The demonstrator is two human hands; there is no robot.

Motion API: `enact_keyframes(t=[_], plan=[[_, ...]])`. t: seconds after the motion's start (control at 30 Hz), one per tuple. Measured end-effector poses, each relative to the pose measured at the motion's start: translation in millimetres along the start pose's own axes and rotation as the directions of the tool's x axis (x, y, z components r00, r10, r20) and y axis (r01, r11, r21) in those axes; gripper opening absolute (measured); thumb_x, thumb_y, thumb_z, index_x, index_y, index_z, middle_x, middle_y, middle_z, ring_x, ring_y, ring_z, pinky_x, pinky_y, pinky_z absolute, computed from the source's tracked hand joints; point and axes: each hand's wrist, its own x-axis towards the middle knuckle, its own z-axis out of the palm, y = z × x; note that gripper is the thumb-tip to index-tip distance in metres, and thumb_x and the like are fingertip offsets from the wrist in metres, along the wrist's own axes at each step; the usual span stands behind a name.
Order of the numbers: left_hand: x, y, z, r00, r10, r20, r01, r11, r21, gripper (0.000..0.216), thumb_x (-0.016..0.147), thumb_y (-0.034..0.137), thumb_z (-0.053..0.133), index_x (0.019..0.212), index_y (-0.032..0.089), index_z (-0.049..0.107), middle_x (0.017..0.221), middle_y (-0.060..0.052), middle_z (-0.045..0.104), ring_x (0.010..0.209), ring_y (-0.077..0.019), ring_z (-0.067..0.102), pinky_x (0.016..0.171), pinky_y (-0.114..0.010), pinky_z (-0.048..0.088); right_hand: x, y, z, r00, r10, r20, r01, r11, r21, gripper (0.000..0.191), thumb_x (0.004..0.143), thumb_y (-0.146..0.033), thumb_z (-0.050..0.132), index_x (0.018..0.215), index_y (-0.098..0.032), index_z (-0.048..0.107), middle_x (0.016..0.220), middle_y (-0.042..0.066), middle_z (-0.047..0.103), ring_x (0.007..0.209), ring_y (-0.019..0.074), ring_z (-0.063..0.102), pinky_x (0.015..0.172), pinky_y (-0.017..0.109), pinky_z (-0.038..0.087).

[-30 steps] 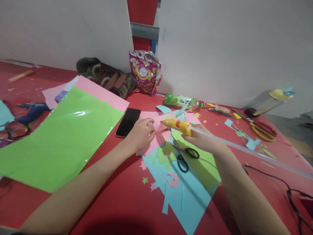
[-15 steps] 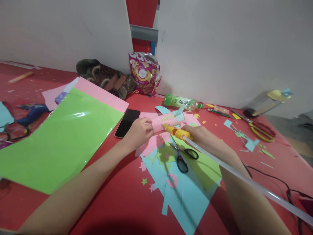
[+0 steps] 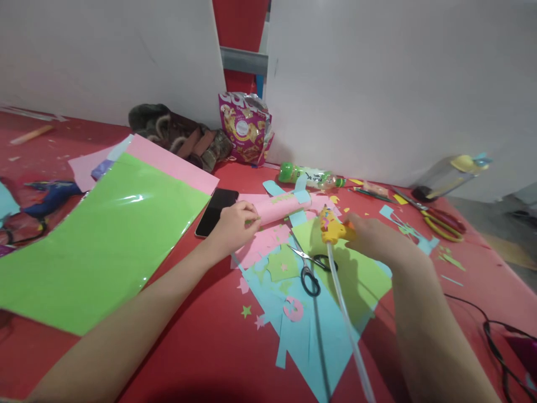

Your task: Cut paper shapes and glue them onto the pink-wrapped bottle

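My left hand (image 3: 240, 223) is closed at the near-left end of a pink paper tube (image 3: 277, 209), fingers bent against it; a tiny greenish bit shows at the fingertips. Green paper pieces and light blue strips are stuck on the tube. My right hand (image 3: 369, 235) grips a yellow glue gun (image 3: 332, 226), its nozzle pointing away from me, apart from the tube. A long clear glue stick (image 3: 346, 313) runs out of its back. Below lie black-handled scissors (image 3: 309, 266) on light blue paper (image 3: 310, 347) and green paper (image 3: 364, 280).
A black phone (image 3: 216, 211) lies beside my left hand, next to a wrapped green sheet pack (image 3: 104, 240). Behind are a snack bag (image 3: 245, 129), a green-capped bottle (image 3: 310, 176) and a camouflage-patterned item (image 3: 180, 134). Larger scissors (image 3: 444, 223) and a cable (image 3: 489, 336) lie right.
My right hand has pulled the glue gun right, away from the tube, and swung its nozzle to point forward. My left hand stays at the tube's end, and the tube has tilted slightly.
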Motion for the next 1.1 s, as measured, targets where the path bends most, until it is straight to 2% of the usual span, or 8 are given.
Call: enact_keyframes(t=[0.2,0.37,0.4,0.5,0.53,0.6,0.8,1.1], plan=[[-0.9,5.2,-4.0,0.996,-0.010,0.091,0.017,0.997,-0.071,0.021,0.074,0.025,0.049,0.065,0.014,0.066,0.070,-0.003,0.058,0.066,-0.0124,0.054,0.065,-0.025,0.042,21.0,-1.2,15.6,0.998,0.051,0.023,-0.051,0.999,-0.003,0.036,0.064,-0.017,0.057,0.098,-0.014,0.049,0.084,0.011,0.060,0.074,0.0229,0.057,0.050,0.024,0.037],[-2.3,11.0,-5.9,0.988,-0.002,0.153,0.019,0.993,-0.114,0.025,0.075,0.027,0.048,0.060,0.014,0.063,0.066,-0.003,0.060,0.063,-0.0118,0.054,0.062,-0.023,0.041,10.0,-19.7,4.0,0.990,-0.020,-0.138,0.025,0.999,0.034,0.026,0.075,-0.020,0.046,0.101,-0.015,0.047,0.091,0.013,0.058,0.088,0.0256,0.053,0.065,0.031,0.040],[-2.6,12.5,-6.2,0.986,0.006,0.168,0.014,0.993,-0.117,0.025,0.075,0.027,0.048,0.059,0.014,0.063,0.066,-0.003,0.060,0.063,-0.0121,0.054,0.061,-0.023,0.041,7.2,-27.4,1.3,0.975,-0.103,-0.196,0.116,0.992,0.058,0.024,0.077,-0.022,0.045,0.100,-0.017,0.048,0.095,0.010,0.057,0.091,0.0229,0.051,0.071,0.031,0.039],[-3.9,16.3,-6.6,0.977,0.046,0.209,-0.023,0.994,-0.109,0.024,0.075,0.026,0.048,0.061,0.014,0.063,0.065,-0.003,0.060,0.064,-0.0129,0.053,0.060,-0.024,0.040,3.1,-54.6,-1.2,0.742,-0.428,-0.516,0.596,0.774,0.216,0.013,0.077,-0.022,0.050,0.088,-0.016,0.052,0.091,0.009,0.057,0.085,0.0195,0.052,0.073,0.030,0.040],[-4.4,17.1,-6.5,0.975,0.058,0.216,-0.036,0.994,-0.104,0.023,0.075,0.026,0.048,0.062,0.015,0.063,0.065,-0.003,0.060,0.064,-0.0131,0.053,0.060,-0.024,0.040,3.3,-63.3,-0.2,0.682,-0.450,-0.576,0.661,0.716,0.223,0.009,0.077,-0.021,0.050,0.085,-0.016,0.052,0.086,0.009,0.057,0.083,0.0197,0.052,0.072,0.031,0.040],[-5.6,17.8,-5.8,0.972,0.079,0.222,-0.061,0.994,-0.087,0.025,0.076,0.027,0.046,0.062,0.015,0.064,0.064,-0.003,0.060,0.062,-0.0132,0.052,0.059,-0.024,0.039,5.4,-77.5,3.2,0.621,-0.481,-0.619,0.715,0.672,0.194,0.006,0.077,-0.020,0.050,0.079,-0.016,0.053,0.080,0.009,0.057,0.080,0.0209,0.051,0.071,0.033,0.039],[-7.3,18.4,-3.4,0.960,0.134,0.247,-0.132,0.991,-0.027,0.030,0.076,0.028,0.043,0.058,0.016,0.063,0.054,-0.001,0.053,0.054,-0.0121,0.048,0.052,-0.023,0.034,12.0,-91.3,8.5,0.567,-0.597,-0.568,0.780,0.610,0.138,0.005,0.076,-0.014,0.050,0.071,-0.015,0.053,0.073,0.007,0.056,0.074,0.0186,0.049,0.066,0.031,0.036],[-7.1,17.1,-2.7,0.966,0.125,0.229,-0.123,0.992,-0.023,0.029,0.075,0.024,0.040,0.055,0.016,0.059,0.054,-0.001,0.050,0.054,-0.0119,0.045,0.051,-0.023,0.032,15.3,-95.1,-0.7,0.555,-0.632,-0.541,0.787,0.610,0.094,0.007,0.072,-0.008,0.048,0.071,-0.014,0.053,0.071,0.006,0.056,0.071,0.0172,0.050,0.064,0.028,0.035]])
